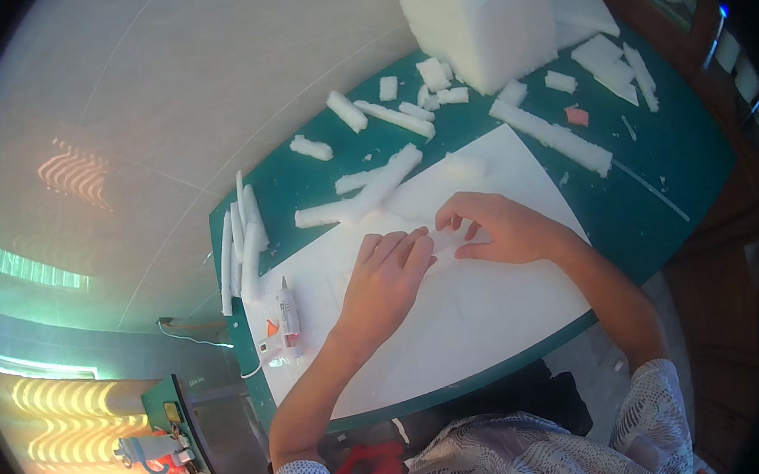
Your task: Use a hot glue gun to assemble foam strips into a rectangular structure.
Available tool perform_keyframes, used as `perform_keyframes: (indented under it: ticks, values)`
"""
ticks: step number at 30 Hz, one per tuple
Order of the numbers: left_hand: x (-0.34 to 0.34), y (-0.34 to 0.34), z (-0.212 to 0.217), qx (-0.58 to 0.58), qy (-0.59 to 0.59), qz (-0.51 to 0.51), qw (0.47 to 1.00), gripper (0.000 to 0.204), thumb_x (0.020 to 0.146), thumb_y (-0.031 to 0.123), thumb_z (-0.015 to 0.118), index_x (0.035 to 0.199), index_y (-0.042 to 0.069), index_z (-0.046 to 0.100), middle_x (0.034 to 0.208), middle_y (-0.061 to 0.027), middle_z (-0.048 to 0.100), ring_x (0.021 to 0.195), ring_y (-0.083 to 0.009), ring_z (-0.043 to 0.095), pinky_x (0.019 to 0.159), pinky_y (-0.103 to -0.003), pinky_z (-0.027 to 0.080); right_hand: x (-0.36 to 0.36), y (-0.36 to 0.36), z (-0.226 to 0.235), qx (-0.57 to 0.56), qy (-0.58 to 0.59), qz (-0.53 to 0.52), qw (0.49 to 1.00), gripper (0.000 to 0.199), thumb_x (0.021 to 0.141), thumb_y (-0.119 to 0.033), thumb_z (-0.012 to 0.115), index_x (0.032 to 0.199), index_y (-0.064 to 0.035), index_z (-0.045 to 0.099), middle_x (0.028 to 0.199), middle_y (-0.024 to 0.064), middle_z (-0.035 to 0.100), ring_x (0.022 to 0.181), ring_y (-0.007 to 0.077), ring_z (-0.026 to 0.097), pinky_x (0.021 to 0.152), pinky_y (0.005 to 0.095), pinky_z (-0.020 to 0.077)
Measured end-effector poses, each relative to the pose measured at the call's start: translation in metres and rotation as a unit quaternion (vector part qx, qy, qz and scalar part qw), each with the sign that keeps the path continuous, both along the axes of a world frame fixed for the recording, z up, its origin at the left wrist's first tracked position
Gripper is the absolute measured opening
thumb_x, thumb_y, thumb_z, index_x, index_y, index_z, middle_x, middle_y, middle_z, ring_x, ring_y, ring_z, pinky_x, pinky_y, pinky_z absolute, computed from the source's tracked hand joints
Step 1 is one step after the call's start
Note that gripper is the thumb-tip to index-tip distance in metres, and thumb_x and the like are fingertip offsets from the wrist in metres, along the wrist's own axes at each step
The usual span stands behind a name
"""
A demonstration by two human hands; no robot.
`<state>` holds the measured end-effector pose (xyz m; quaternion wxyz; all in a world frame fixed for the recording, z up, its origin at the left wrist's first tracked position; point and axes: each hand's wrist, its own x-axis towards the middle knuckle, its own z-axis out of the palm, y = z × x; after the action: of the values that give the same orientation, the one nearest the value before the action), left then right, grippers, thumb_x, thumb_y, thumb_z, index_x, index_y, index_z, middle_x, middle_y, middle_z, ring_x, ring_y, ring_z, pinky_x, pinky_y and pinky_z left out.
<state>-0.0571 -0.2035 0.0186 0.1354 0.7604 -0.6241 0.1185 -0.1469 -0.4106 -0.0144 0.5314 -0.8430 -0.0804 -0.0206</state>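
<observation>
My left hand (387, 276) is over the middle of a large white sheet (484, 318), its fingers curled together with the tips against the thumb. Whatever it pinches, if anything, is hidden or blends in with the white. Close by on the right, my right hand (513, 228) is curved, with a gap between thumb and fingers and nothing plainly held. Just beyond my hands, crossed white foam strips (367, 193) lie partly on the sheet. A white glue gun (282, 329) with an orange trigger rests at the sheet's left edge.
A tall white foam block (488, 28) stands at the back of the green table (694, 154). Several foam offcuts (395, 118) are scattered before it. Long foam strips (245, 248) lean together at the left edge, and another strip (559, 138) lies at right near a pink scrap (577, 116).
</observation>
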Motion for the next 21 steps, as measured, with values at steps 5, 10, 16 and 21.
perform_keyframes:
  ticks: [5, 10, 16, 21]
  values:
    - [0.000, 0.013, 0.026, -0.038, -0.010, 0.018, 0.999, 0.031, 0.078, 0.012, 0.079, 0.103, 0.003, 0.062, 0.109, -0.0105, 0.071, 0.100, -0.0243, 0.064, 0.087, -0.034, 0.045, 0.002, 0.001, -0.002, 0.006, -0.009, -0.003, 1.000, 0.033, 0.079, 0.004, 0.073, 0.108, -0.0033, 0.059, 0.109, 0.0091, 0.060, 0.100, 0.0210, 0.060, 0.084, 0.0311, 0.0568]
    - [0.015, 0.068, 0.039, -0.166, 0.054, 0.160, 0.972, 0.019, 0.083, 0.001, 0.069, 0.101, 0.003, 0.063, 0.112, -0.0110, 0.067, 0.096, -0.0282, 0.063, 0.084, -0.037, 0.047, -0.001, -0.003, -0.001, 0.014, -0.014, -0.014, 1.000, 0.030, 0.079, 0.004, 0.073, 0.105, -0.0034, 0.059, 0.108, 0.0083, 0.061, 0.099, 0.0200, 0.062, 0.082, 0.0309, 0.0584]
    - [0.017, 0.110, -0.008, -0.132, 0.292, 0.251, 0.913, 0.027, 0.086, -0.004, 0.062, 0.112, 0.003, 0.061, 0.110, -0.0098, 0.065, 0.085, -0.0204, 0.064, 0.072, -0.031, 0.051, 0.002, -0.003, -0.001, 0.034, 0.010, -0.021, 0.999, 0.027, 0.079, 0.004, 0.073, 0.100, -0.0041, 0.059, 0.105, 0.0074, 0.062, 0.098, 0.0200, 0.063, 0.080, 0.0321, 0.0596]
    - [0.014, 0.110, -0.032, -0.095, 0.482, 0.213, 0.845, 0.045, 0.085, -0.006, 0.067, 0.127, 0.002, 0.053, 0.123, -0.0086, 0.062, 0.092, -0.0133, 0.062, 0.081, -0.025, 0.054, 0.001, -0.003, 0.004, 0.028, 0.026, -0.036, 0.999, 0.026, 0.079, 0.001, 0.075, 0.099, -0.0043, 0.060, 0.104, 0.0075, 0.063, 0.098, 0.0203, 0.063, 0.079, 0.0315, 0.0594]
